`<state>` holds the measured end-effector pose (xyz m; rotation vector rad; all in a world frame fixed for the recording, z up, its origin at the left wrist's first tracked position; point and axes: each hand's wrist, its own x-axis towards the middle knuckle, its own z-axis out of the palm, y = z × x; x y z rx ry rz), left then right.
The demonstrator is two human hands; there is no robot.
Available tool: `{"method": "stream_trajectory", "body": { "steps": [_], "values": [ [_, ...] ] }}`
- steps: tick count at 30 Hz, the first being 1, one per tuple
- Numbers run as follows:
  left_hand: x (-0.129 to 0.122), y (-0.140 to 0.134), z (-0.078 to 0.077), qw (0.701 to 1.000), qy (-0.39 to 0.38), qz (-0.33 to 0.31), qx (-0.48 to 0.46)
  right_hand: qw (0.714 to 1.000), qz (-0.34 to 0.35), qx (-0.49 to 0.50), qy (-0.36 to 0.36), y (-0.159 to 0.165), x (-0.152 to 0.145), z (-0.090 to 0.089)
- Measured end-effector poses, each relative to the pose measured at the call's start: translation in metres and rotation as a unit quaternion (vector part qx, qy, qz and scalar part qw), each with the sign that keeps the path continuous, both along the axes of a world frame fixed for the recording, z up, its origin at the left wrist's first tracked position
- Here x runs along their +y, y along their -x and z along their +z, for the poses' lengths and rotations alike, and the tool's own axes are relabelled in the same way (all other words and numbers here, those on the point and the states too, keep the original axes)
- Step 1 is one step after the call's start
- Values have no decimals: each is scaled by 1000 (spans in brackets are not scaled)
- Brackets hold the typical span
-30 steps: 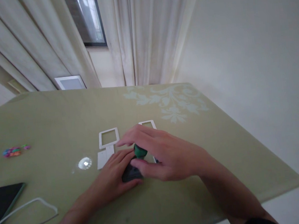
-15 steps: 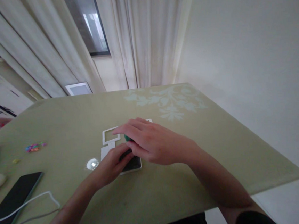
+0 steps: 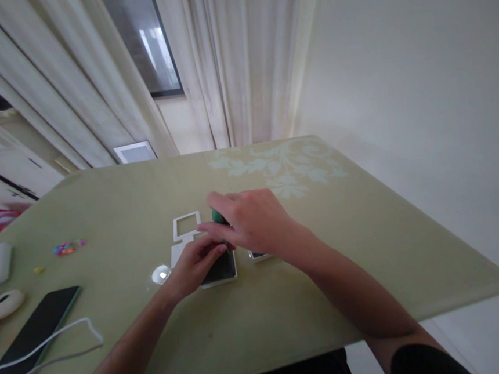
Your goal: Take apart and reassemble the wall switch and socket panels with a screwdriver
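Note:
My right hand (image 3: pixel 256 218) is closed around a small dark green object (image 3: pixel 218 216), most of which its fingers hide, so its kind does not show. Below and left of it, my left hand (image 3: pixel 199 261) has thumb and fingers pressed together over a shallow white-edged box with a black inside (image 3: pixel 222 269). Whatever those left fingertips pinch is too small to make out. A white frame-shaped piece (image 3: pixel 186 225) lies just beyond the left hand. Under my right wrist, the corner of another white-edged box (image 3: pixel 259 256) shows.
A clear, shiny round piece (image 3: pixel 160 274) lies left of my left hand. Farther left are a phone (image 3: pixel 35 328), a white cable (image 3: pixel 87 323), a rounded white case (image 3: pixel 4 304) and small colourful bits (image 3: pixel 66 247). All rest on the green tablecloth (image 3: pixel 260 308).
My right hand has lifted a little with the green object, baring more of the black box and the corner of a second box. My left hand stays at the box. The view has shifted slightly.

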<state>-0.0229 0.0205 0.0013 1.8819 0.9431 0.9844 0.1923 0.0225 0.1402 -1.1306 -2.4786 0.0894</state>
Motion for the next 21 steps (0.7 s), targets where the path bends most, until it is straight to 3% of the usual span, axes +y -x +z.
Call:
{"method": "stream_trajectory", "body": {
  "steps": [5,11,15,21],
  "values": [
    [-1,4,-2,1000,-18,11,0,981,181,63,34,-4,2,-1],
    [5,1,-4,999,-6,46,-11,992,106,58,23,0,2,-4],
    [5,-3,5,998,15,66,-5,992,109,68,20,2,1,-4],
    [4,-1,12,1000,17,-23,4,990,100,94,14,2,2,-5]
  ]
}}
